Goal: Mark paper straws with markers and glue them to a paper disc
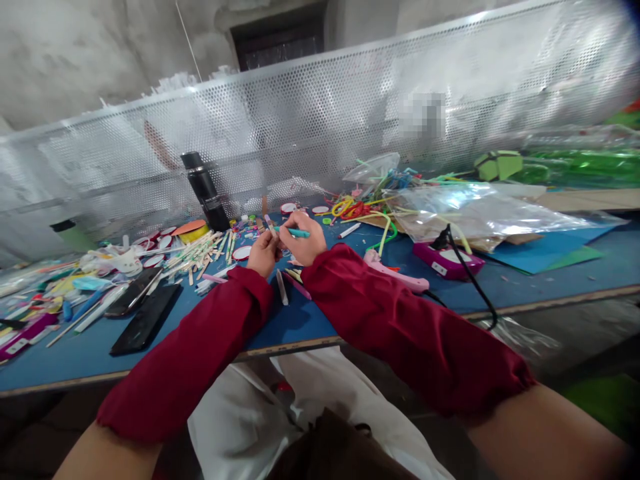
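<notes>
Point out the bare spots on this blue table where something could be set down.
Bare blue table lies right of the purple device, up to the front edge. Another patch sits between the black phones and the left hand. Crowded: sticks and caps far left, and the straws by the plastic bag.

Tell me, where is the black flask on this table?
In the head view the black flask stands upright at the back of the blue table, left of the person's hands, against the perforated metal screen and just behind the orange and yellow discs.

Dark red gathered-cuff sleeve covers on both forearms; white trousers, dark brown apron
</notes>
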Motion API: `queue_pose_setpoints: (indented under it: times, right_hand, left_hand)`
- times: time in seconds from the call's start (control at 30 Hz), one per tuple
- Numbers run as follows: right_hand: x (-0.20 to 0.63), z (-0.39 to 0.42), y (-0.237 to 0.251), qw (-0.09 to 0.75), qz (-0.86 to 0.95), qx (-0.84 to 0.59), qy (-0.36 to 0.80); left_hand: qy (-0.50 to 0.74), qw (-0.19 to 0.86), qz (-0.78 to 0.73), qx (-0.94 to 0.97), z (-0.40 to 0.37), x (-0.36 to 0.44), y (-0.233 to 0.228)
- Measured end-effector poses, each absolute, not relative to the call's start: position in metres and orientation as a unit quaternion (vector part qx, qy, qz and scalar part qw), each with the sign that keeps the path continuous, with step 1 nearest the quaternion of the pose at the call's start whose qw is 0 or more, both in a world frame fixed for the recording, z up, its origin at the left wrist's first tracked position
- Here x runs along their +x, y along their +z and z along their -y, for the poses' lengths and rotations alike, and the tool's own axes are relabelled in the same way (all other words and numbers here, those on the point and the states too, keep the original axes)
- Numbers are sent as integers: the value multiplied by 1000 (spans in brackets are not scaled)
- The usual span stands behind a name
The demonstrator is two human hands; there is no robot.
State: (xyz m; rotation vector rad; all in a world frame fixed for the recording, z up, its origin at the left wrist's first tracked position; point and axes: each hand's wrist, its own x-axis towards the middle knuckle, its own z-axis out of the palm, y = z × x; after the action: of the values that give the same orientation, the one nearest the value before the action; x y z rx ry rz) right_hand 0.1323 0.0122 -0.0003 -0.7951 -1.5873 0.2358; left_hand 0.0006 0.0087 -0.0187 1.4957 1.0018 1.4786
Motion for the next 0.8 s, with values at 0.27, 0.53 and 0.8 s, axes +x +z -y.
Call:
queue_pose_setpoints:
  times: [0.27,0.53,0.8]
  right_hand:
    - [132,-13,-2,641,672,-309,206]
    - [131,-10,4,670,630,-281,274]
    - [130,-10,4,656,630,-287,300]
  left_hand:
    - [584,413,-401,572,-7,1,-16]
    - [588,415,-416,557,-4,1,-13]
    - [582,406,-413,570,-4,0,-12]
